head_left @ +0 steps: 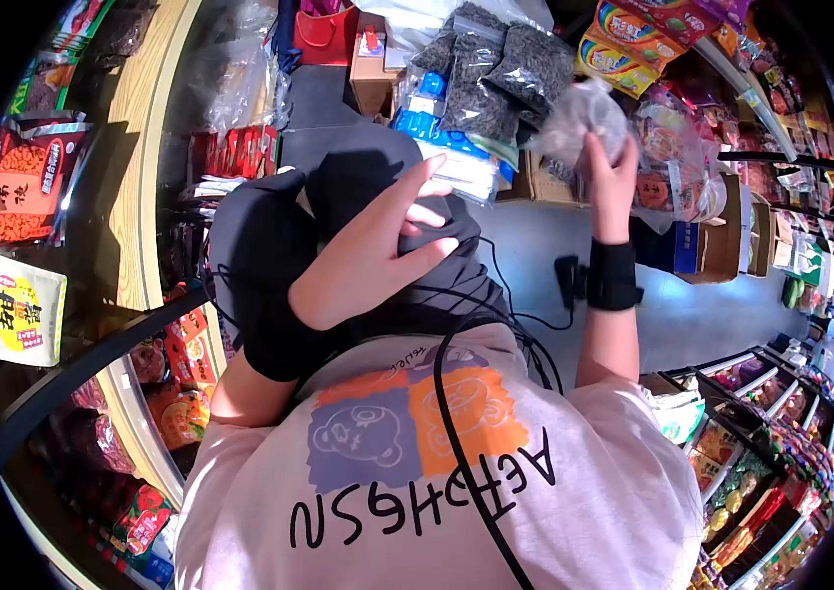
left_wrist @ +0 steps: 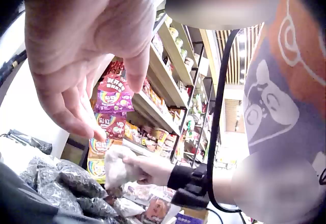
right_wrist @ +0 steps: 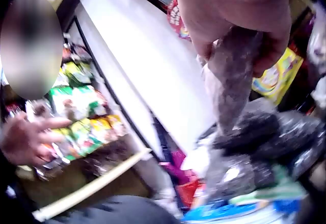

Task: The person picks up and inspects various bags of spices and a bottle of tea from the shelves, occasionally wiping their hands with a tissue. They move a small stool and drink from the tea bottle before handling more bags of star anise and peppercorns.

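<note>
My right hand (head_left: pixel 610 182) is raised at the upper right of the head view. It grips a crumpled, see-through plastic bag (head_left: pixel 584 123) by its near side. In the right wrist view the same bag hangs down from between thumb and fingers, greyish and bunched up. Just left of it lie several clear bags packed with dark, shredded-looking dry goods (head_left: pixel 481 74). My left hand (head_left: pixel 368 246) hovers over the dark-trousered lap, fingers loosely spread, holding nothing. The left wrist view shows its palm and slightly bent fingers.
Blue-and-white packs (head_left: pixel 422 123) lie under the dark bags, beside a cardboard box (head_left: pixel 373 84). Colourful candy pouches (head_left: pixel 623 49) hang at the upper right. Shelves of packaged food stand on both sides, with a black rail (head_left: pixel 92 359) at left. A black cable (head_left: pixel 451 393) crosses the shirt.
</note>
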`<action>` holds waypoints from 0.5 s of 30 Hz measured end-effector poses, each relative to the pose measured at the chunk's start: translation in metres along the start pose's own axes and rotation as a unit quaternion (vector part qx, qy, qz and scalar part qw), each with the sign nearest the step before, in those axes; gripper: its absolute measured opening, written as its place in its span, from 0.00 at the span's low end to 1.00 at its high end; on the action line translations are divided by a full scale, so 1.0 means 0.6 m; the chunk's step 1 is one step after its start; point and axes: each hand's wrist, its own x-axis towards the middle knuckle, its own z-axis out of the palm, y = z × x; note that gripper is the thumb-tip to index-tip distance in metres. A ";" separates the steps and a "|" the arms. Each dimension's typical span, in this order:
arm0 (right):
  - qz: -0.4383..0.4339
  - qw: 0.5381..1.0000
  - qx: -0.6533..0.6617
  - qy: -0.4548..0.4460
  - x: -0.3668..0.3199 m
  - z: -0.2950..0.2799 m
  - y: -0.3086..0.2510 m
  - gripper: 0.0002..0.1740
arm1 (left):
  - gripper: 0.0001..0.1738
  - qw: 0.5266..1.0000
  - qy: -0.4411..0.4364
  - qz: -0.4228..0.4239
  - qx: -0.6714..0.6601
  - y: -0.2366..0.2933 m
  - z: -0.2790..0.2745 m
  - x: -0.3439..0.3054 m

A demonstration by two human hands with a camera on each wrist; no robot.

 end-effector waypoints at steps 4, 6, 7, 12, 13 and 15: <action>-0.082 0.954 -0.262 0.124 0.115 -0.033 0.132 0.34 | 0.37 1.000 -0.012 -0.010 -0.001 0.000 -0.012 0.001; -0.080 0.911 -0.383 0.134 0.147 -0.014 0.154 0.34 | 0.35 1.000 -0.007 0.007 0.002 -0.004 -0.014 -0.001; -0.057 0.898 -0.417 0.126 0.162 -0.002 0.158 0.34 | 0.34 1.000 -0.007 0.007 -0.002 -0.005 -0.016 -0.002; -0.133 0.851 -0.498 0.100 0.225 0.061 0.236 0.28 | 0.32 0.999 0.014 -0.023 -0.032 0.006 -0.037 -0.012; -0.148 0.857 -0.486 0.084 0.238 0.063 0.260 0.23 | 0.31 0.999 0.022 -0.031 -0.030 0.007 -0.043 -0.014; -0.173 0.852 -0.486 0.093 0.276 0.083 0.330 0.17 | 0.30 0.997 0.043 -0.040 -0.043 0.009 -0.056 -0.023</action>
